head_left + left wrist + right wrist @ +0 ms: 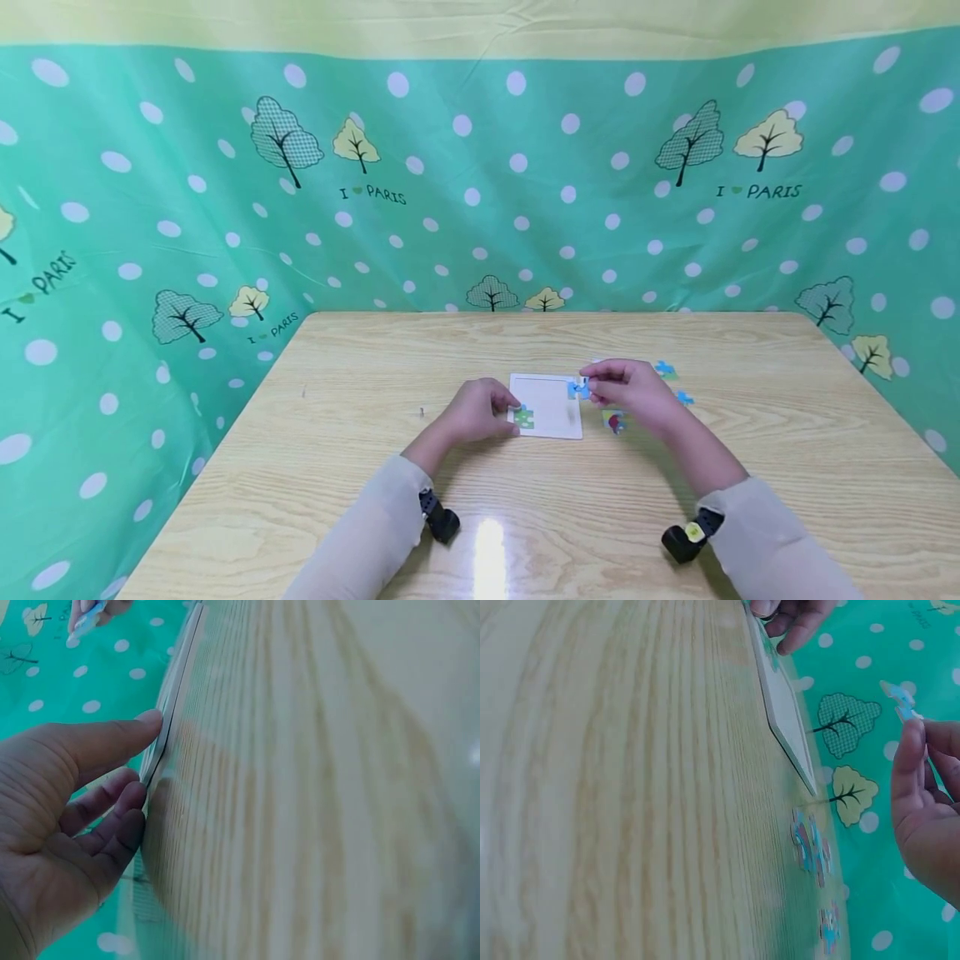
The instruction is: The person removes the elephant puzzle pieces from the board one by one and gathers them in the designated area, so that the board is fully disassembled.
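A white puzzle tray (540, 398) lies flat on the table, with a green jigsaw piece (523, 418) in its near left corner. My left hand (477, 411) holds the tray's left edge, thumb near the front corner and fingers curled at the side. Between thumb and fingertips my right hand (633, 396) pinches a blue jigsaw piece (577, 389). This piece is raised above the tray's far right part; the right wrist view shows it clear of the tray. Just right of the tray is a jigsaw piece with a red patch (613, 422), below the right hand.
Further right lie a blue-and-green piece (664, 369) and a blue piece (685, 398). Another pale piece is mostly hidden behind the right hand. A green dotted curtain (420, 208) hangs along the back and sides of the wooden table (360, 400).
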`<act>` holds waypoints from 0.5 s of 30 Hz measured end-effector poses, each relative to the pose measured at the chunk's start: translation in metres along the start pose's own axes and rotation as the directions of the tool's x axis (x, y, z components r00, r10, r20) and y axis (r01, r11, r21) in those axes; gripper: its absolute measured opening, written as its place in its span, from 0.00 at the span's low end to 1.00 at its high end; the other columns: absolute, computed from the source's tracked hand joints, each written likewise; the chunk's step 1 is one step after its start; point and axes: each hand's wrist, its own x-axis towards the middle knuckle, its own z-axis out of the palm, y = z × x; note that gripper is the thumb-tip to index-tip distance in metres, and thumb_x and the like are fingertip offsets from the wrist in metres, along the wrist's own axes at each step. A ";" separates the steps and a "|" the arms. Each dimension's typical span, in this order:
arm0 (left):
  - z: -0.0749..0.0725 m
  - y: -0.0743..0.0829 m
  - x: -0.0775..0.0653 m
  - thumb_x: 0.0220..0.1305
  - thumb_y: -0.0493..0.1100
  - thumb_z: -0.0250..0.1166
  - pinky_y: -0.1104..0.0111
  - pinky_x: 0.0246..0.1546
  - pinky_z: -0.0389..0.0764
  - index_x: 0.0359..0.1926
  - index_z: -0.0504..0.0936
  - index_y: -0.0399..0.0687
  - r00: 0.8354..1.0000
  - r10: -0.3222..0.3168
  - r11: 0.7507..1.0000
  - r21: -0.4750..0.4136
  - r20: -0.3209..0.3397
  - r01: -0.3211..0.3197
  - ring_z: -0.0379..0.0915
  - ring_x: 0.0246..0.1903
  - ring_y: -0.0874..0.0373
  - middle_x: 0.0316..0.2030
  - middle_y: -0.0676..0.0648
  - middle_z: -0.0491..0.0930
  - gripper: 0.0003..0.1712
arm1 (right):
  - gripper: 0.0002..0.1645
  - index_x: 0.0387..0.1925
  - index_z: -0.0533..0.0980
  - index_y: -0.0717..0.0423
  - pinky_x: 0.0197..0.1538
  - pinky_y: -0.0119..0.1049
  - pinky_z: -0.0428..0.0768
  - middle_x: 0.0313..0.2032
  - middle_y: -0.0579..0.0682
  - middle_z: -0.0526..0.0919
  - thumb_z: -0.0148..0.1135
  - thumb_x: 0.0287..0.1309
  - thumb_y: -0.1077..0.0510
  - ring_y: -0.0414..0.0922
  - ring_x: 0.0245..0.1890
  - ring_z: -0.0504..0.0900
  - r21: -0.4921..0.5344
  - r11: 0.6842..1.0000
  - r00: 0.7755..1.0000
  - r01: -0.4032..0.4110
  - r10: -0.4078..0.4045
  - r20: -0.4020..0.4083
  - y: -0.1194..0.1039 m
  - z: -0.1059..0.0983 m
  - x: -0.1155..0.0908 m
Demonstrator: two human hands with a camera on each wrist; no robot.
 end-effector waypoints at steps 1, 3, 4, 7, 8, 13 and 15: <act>0.000 0.000 0.000 0.45 0.41 0.80 0.71 0.35 0.75 0.40 0.87 0.43 1.000 -0.002 1.000 0.004 0.000 0.002 0.71 0.33 0.58 0.32 0.51 0.78 0.19 | 0.20 0.55 0.75 0.69 0.45 0.43 0.83 0.39 0.55 0.83 0.61 0.64 0.63 0.56 0.40 0.81 -0.007 1.000 1.000 0.005 -0.005 -0.005 0.000 -0.002 -0.002; 0.000 0.001 0.001 0.45 0.41 0.80 0.70 0.35 0.75 0.40 0.87 0.43 1.000 -0.004 1.000 0.011 0.001 0.004 0.72 0.33 0.59 0.32 0.51 0.78 0.19 | 0.20 0.55 0.75 0.70 0.45 0.42 0.83 0.40 0.56 0.82 0.61 0.64 0.63 0.55 0.40 0.80 -0.011 1.000 1.000 0.016 -0.016 -0.016 0.000 -0.006 -0.005; 0.000 0.001 0.001 0.45 0.41 0.80 0.70 0.35 0.75 0.40 0.87 0.43 1.000 -0.005 1.000 0.013 0.001 0.005 0.72 0.33 0.59 0.32 0.51 0.78 0.19 | 0.20 0.55 0.75 0.70 0.45 0.43 0.82 0.42 0.57 0.82 0.61 0.64 0.62 0.54 0.39 0.80 -0.013 1.000 1.000 0.021 -0.021 -0.023 0.000 -0.008 -0.007; 0.000 0.002 0.002 0.45 0.42 0.80 0.71 0.34 0.75 0.40 0.87 0.43 1.000 -0.008 1.000 0.019 0.004 0.007 0.72 0.32 0.60 0.31 0.52 0.78 0.19 | 0.20 0.55 0.75 0.69 0.46 0.43 0.82 0.47 0.59 0.80 0.61 0.65 0.62 0.53 0.39 0.80 -0.007 0.999 0.999 0.038 -0.038 -0.025 0.001 -0.014 -0.012; 0.000 0.003 0.002 0.45 0.42 0.80 0.71 0.34 0.76 0.40 0.87 0.43 1.000 -0.005 1.000 0.020 0.005 0.005 0.72 0.32 0.60 0.31 0.52 0.78 0.20 | 0.19 0.55 0.75 0.68 0.46 0.43 0.82 0.49 0.59 0.80 0.61 0.65 0.62 0.53 0.39 0.81 -0.005 0.999 0.999 0.038 -0.038 -0.030 0.002 -0.016 -0.013; 0.000 0.002 0.002 0.43 0.42 0.81 0.71 0.34 0.76 0.40 0.87 0.41 1.000 0.010 1.000 0.017 0.005 -0.010 0.72 0.32 0.60 0.31 0.52 0.78 0.21 | 0.18 0.54 0.75 0.68 0.47 0.38 0.82 0.47 0.60 0.80 0.60 0.66 0.61 0.53 0.40 0.82 -0.023 0.999 0.998 0.030 -0.031 -0.047 0.005 -0.023 -0.020; 0.000 0.001 0.001 0.42 0.41 0.81 0.71 0.35 0.77 0.40 0.87 0.40 1.000 0.009 1.000 0.009 0.009 -0.009 0.73 0.32 0.60 0.31 0.52 0.78 0.21 | 0.19 0.54 0.75 0.68 0.47 0.37 0.82 0.46 0.60 0.79 0.60 0.66 0.61 0.53 0.40 0.83 -0.033 0.999 0.998 0.019 -0.020 -0.056 0.008 -0.026 -0.023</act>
